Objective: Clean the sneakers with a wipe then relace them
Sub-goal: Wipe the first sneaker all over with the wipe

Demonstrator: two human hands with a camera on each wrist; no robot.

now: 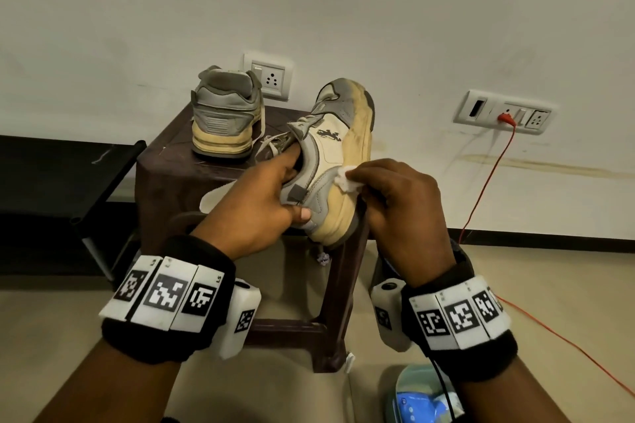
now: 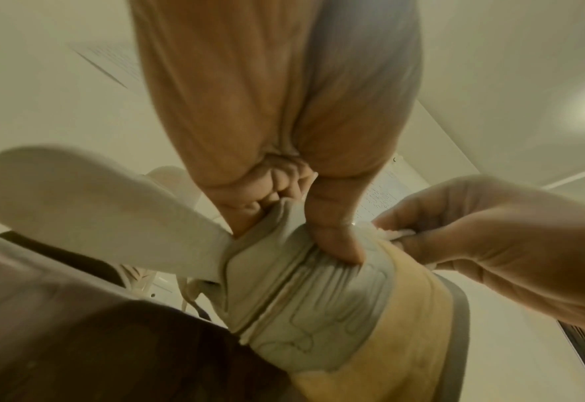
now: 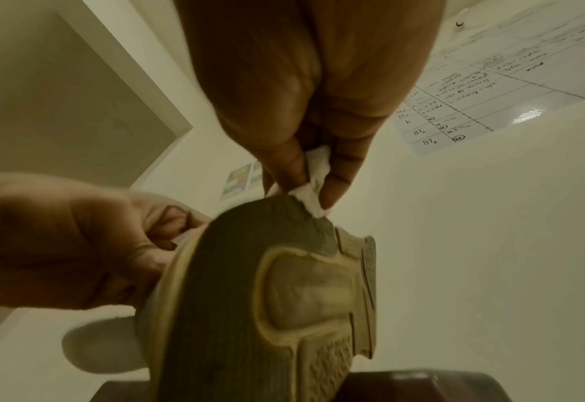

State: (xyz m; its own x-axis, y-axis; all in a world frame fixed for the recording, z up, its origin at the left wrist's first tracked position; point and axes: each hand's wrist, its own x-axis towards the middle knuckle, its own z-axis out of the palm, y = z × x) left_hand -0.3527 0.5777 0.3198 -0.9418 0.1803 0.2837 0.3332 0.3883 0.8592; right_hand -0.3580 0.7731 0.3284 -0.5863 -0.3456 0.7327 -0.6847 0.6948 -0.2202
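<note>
A worn cream and grey sneaker [image 1: 338,148] is held on its side above the brown stool [image 1: 165,161], toe pointing away. My left hand [image 1: 271,196] grips its heel collar, fingers inside the opening and thumb on the grey heel [image 2: 305,307]. My right hand [image 1: 395,196] pinches a white wipe [image 1: 347,178] against the yellowed midsole near the heel; the wipe [image 3: 313,176] shows between thumb and fingers at the sole's edge [image 3: 284,285]. The second sneaker [image 1: 225,113] stands upright on the stool's back, heel toward me. Loose laces [image 1: 271,144] trail from the held shoe.
A white insole [image 1: 214,197] lies on the stool under my left hand. Wall sockets [image 1: 505,112] sit to the right with a red cable [image 1: 488,178] running down to the floor. A pack of wipes [image 1: 422,398] lies on the floor at bottom right. A dark frame [image 1: 103,196] stands left.
</note>
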